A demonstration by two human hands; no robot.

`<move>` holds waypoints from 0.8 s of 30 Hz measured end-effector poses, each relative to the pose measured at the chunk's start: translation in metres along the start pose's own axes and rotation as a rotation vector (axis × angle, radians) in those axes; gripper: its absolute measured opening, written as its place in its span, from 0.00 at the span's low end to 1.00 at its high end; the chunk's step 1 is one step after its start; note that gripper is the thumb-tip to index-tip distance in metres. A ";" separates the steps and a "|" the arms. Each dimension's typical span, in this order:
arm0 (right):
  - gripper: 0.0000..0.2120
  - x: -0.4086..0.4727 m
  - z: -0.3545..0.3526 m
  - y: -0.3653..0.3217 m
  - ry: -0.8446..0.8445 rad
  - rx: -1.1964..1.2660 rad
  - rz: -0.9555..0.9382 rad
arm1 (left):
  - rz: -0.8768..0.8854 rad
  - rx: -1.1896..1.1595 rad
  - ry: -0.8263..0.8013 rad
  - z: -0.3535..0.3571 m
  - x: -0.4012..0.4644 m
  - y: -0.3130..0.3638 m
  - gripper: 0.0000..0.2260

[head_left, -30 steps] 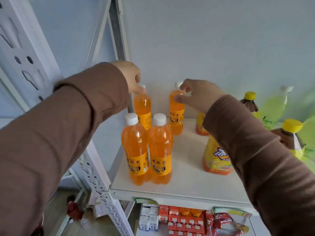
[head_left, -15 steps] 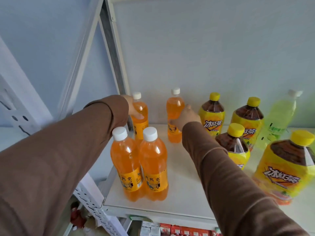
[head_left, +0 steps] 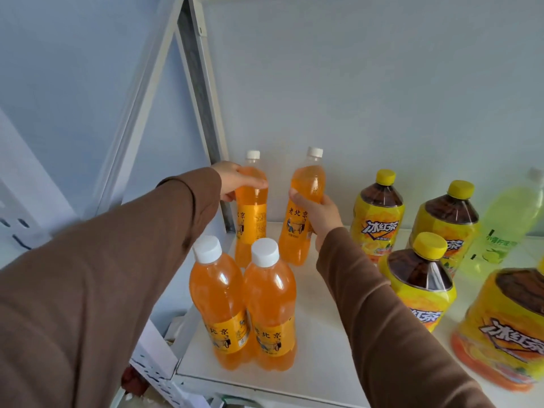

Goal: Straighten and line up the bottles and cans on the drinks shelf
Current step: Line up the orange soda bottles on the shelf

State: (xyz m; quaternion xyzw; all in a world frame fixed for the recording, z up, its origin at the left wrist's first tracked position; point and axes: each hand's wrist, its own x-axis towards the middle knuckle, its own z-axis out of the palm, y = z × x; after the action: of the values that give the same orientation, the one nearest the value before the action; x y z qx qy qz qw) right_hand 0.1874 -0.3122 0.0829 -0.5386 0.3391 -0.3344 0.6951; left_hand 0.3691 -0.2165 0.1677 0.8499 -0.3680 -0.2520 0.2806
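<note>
Four orange soda bottles stand at the left end of the white shelf (head_left: 318, 343), and you've got a hand on each of the back two. Your left hand (head_left: 232, 182) is wrapped round the back-left bottle (head_left: 251, 213) just below its shoulder, fingers curled across the front, hard by the shelf's upright post (head_left: 206, 113). Your right hand (head_left: 319, 213) clasps the back-right bottle (head_left: 300, 213) at label height, thumb on the near side, fingers round the far side. That bottle leans a touch to the right, white cap off to the side of its base; whether the base is on the shelf, I can't tell.

Up front, the front-left bottle (head_left: 219, 304) and front-right bottle (head_left: 272, 307) stand upright, touching, near the shelf's front edge.

To your right, four yellow-capped iced tea bottles: one at the back (head_left: 378, 219), another beside it (head_left: 447, 222), a nearer one (head_left: 421, 278), and the nearest (head_left: 506, 325) cut off by the edge of view. A pale green bottle (head_left: 506, 228) leans by the back wall.
</note>
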 end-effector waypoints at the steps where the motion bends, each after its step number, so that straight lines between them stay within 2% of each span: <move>1: 0.21 -0.002 0.000 -0.005 -0.027 0.025 0.027 | -0.006 -0.010 0.009 -0.003 0.001 0.003 0.35; 8: 0.19 -0.007 0.002 -0.020 -0.133 -0.007 0.086 | -0.085 -0.065 0.045 -0.016 0.000 0.016 0.29; 12: 0.15 -0.010 0.003 -0.017 -0.162 -0.025 0.048 | -0.060 -0.037 0.051 -0.017 -0.001 0.013 0.30; 17: 0.30 -0.013 0.007 -0.002 -0.173 -0.117 -0.068 | 0.005 0.045 0.065 -0.014 -0.004 0.005 0.35; 20: 0.29 -0.016 0.009 0.008 -0.178 -0.136 -0.096 | 0.006 0.015 0.062 -0.013 -0.008 0.002 0.36; 24: 0.29 -0.016 0.011 0.018 -0.183 -0.165 -0.106 | 0.002 0.009 0.049 -0.009 -0.013 0.000 0.29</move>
State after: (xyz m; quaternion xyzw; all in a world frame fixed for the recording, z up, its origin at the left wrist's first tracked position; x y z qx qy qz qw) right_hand 0.1898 -0.2894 0.0693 -0.6393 0.2715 -0.2912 0.6578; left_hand 0.3666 -0.2042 0.1772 0.8567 -0.3630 -0.2293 0.2859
